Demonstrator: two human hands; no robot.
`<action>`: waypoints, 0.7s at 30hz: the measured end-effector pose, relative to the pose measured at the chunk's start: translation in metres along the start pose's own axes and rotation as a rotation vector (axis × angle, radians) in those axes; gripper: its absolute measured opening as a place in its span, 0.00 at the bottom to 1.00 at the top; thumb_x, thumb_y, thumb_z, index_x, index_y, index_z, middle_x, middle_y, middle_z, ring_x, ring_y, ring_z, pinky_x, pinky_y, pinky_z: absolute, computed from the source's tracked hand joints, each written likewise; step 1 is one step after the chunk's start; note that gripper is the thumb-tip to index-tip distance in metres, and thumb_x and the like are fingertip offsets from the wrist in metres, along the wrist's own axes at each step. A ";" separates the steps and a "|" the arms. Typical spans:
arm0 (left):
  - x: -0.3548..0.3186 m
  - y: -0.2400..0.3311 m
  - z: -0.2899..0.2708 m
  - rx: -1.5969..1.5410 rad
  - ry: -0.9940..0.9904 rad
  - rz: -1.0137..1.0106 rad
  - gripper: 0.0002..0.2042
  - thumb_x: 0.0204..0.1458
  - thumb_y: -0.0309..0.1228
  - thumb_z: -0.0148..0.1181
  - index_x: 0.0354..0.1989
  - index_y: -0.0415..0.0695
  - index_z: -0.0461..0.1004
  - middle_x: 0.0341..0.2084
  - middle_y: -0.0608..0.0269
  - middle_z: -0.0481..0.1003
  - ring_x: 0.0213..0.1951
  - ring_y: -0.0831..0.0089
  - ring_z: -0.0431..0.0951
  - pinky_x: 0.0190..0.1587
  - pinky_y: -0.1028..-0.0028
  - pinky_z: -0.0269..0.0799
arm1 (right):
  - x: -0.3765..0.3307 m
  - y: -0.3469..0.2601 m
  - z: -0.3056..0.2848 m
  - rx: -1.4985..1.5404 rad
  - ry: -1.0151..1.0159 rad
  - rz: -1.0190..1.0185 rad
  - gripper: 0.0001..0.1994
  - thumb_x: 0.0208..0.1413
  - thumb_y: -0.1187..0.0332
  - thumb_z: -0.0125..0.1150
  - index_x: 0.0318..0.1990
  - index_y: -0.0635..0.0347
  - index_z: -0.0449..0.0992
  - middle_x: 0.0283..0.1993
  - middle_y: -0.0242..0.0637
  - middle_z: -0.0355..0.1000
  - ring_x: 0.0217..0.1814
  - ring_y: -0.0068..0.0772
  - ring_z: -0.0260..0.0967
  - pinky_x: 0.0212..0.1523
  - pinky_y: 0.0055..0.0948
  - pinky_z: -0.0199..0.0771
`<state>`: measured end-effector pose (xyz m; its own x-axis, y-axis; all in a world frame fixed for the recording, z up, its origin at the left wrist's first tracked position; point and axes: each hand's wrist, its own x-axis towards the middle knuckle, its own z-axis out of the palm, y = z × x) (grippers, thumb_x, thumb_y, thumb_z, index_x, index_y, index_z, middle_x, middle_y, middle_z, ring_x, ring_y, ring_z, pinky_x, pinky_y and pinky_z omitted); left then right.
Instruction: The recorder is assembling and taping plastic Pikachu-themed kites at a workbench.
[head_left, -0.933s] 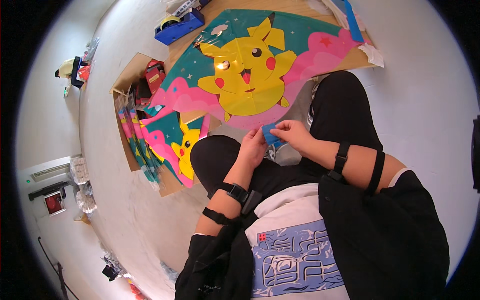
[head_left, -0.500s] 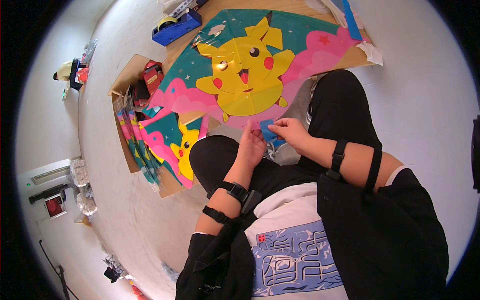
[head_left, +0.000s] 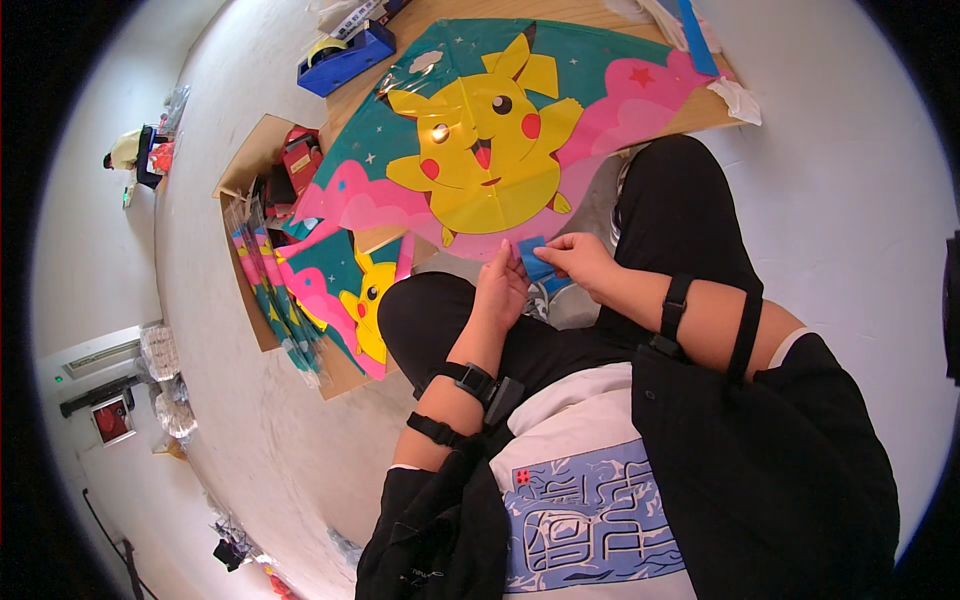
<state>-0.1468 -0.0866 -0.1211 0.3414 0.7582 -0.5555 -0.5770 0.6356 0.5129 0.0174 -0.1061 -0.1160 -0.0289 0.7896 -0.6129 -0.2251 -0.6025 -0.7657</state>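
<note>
Pinching a small blue piece (head_left: pixel 533 262) between both hands, right hand (head_left: pixel 578 260) clamping its edge, left hand (head_left: pixel 500 290) pressing beside it, at the lower pink edge of the big yellow-character kite (head_left: pixel 480 150) lying on the worktop (head_left: pixel 590 14). Apparently mid-attachment; piece seemingly not yet fixed flat. More kites (head_left: pixel 340 300) waiting in the cardboard box (head_left: pixel 245 290).

A pale grey, smooth floor (head_left: pixel 240 400) fills most of the view and curves toward the rim under even, bright light. A flat brown cardboard sheet (head_left: pixel 245 180) lies on it at the left, and a blue plastic tape dispenser (head_left: pixel 345 60) sits on a light wooden board (head_left: pixel 600 12) at the top. At the far left stand a white appliance (head_left: pixel 95 360) and crumpled clear plastic bags (head_left: pixel 165 385)
</note>
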 end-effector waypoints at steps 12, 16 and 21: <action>0.000 0.001 -0.002 0.035 -0.019 0.002 0.17 0.66 0.39 0.44 0.48 0.35 0.71 0.46 0.52 0.77 0.49 0.63 0.76 0.57 0.64 0.68 | 0.003 0.000 -0.002 -0.036 -0.009 -0.006 0.13 0.51 0.62 0.71 0.35 0.64 0.79 0.28 0.32 0.75 0.26 0.22 0.68 0.28 0.23 0.68; 0.001 0.000 -0.004 0.026 -0.029 -0.001 0.17 0.66 0.39 0.45 0.48 0.35 0.71 0.47 0.52 0.77 0.50 0.63 0.76 0.57 0.64 0.68 | 0.004 0.000 -0.002 -0.033 -0.013 0.003 0.13 0.51 0.62 0.71 0.34 0.63 0.79 0.28 0.32 0.75 0.26 0.22 0.68 0.28 0.23 0.68; 0.002 -0.001 -0.006 0.025 -0.023 -0.006 0.17 0.66 0.39 0.45 0.48 0.35 0.71 0.46 0.52 0.77 0.50 0.63 0.76 0.57 0.64 0.68 | 0.006 0.003 -0.002 -0.013 -0.010 0.008 0.13 0.51 0.62 0.71 0.34 0.63 0.79 0.28 0.31 0.74 0.26 0.21 0.67 0.28 0.23 0.68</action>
<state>-0.1501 -0.0862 -0.1265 0.3616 0.7573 -0.5438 -0.5566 0.6433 0.5257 0.0184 -0.1036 -0.1228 -0.0405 0.7858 -0.6172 -0.2121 -0.6104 -0.7632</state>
